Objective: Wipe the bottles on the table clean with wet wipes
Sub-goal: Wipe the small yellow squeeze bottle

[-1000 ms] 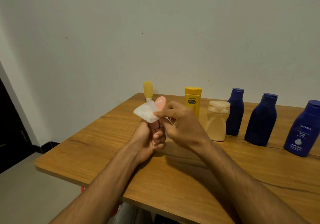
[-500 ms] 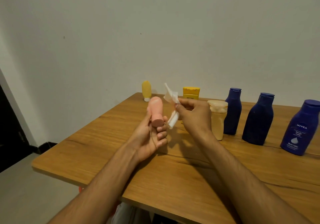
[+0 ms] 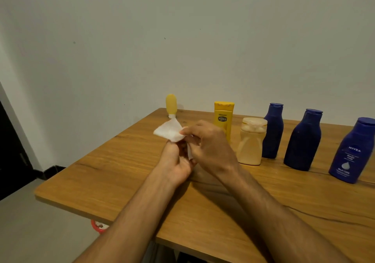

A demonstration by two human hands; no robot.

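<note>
The right hand [image 3: 211,147] pinches the wet wipe [image 3: 169,132] at its three-o'clock corner; limp, light and damp, it likely handles best bunched, while the grip of the left hand [image 3: 175,161] beneath is hidden.

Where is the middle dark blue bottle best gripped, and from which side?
Probably best: grip round the body of the middle dark blue bottle, below its tapering shoulder, coming from the near side. It stands upright with a gap on each side, and the wall is behind it.
</note>
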